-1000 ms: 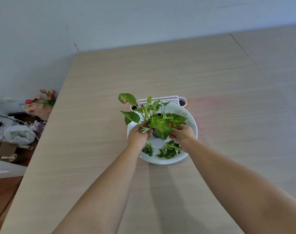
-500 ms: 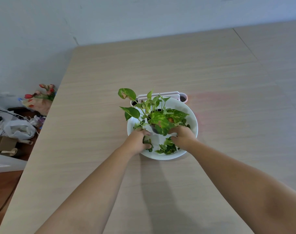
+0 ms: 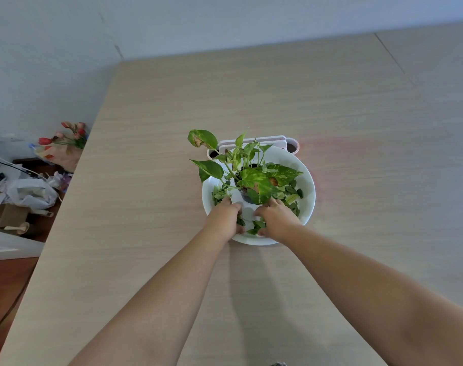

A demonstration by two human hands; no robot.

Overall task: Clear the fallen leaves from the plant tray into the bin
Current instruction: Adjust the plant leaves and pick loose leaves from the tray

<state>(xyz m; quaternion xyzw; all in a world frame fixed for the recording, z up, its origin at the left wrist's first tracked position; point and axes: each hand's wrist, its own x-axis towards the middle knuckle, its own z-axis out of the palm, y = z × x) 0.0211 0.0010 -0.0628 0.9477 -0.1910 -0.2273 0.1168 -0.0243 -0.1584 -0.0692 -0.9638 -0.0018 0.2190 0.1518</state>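
A round white plant tray sits mid-table with a small potted plant standing in it. Loose fallen leaves lie scattered around the pot, on the left, on the right and at the near side. My left hand and my right hand rest inside the tray's near edge, side by side. Their fingers curl around a small heap of leaves between them. A pale pink and white container stands right behind the tray, mostly hidden by the plant.
The long wooden table runs to a wall at the back. Past its left edge, lower down, are a tulip bouquet, a plastic bag, cables and clutter.
Both hands have dropped from the pot's sides and drawn back to the tray's near edge, closing in on the leaves there. The plant stands in the tray, no longer held.
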